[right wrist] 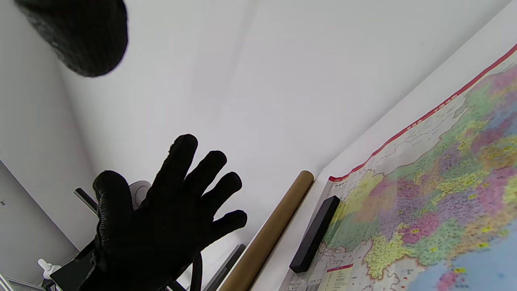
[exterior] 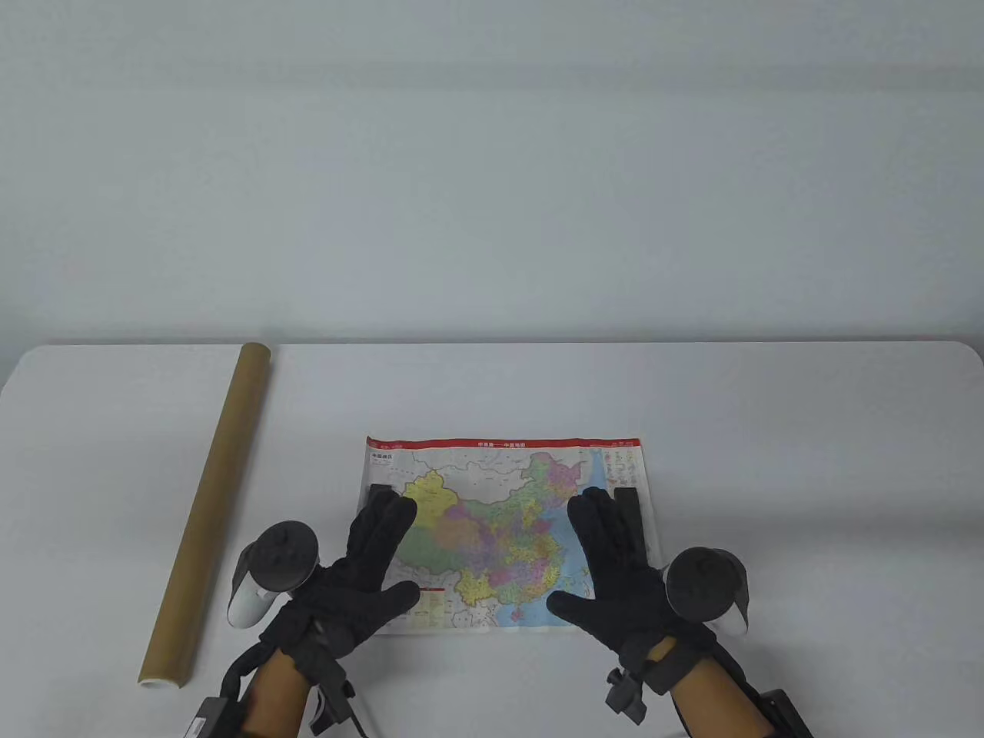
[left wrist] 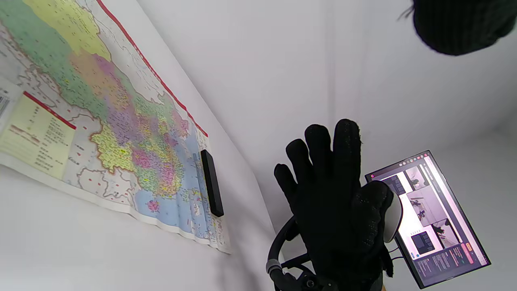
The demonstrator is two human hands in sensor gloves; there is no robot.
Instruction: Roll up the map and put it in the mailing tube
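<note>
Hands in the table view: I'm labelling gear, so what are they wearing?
Both the left hand and right hand wear black knit gloves. A rounded dark grey and white tracker is strapped to each. Black wrist straps carry small black mounts, and a black cable loops off the left wrist.

Both hands reach in from the near edge, palms down and side by side, well apart. The left hand (exterior: 367, 573) has its fingers straight and close together, pointing toward the far side, thumb splayed out to the right. The right hand (exterior: 611, 573) mirrors it, fingers straight, thumb splayed left. Each black glove carries a tracker on its back, and bare forearms show beneath the wrist straps.
</note>
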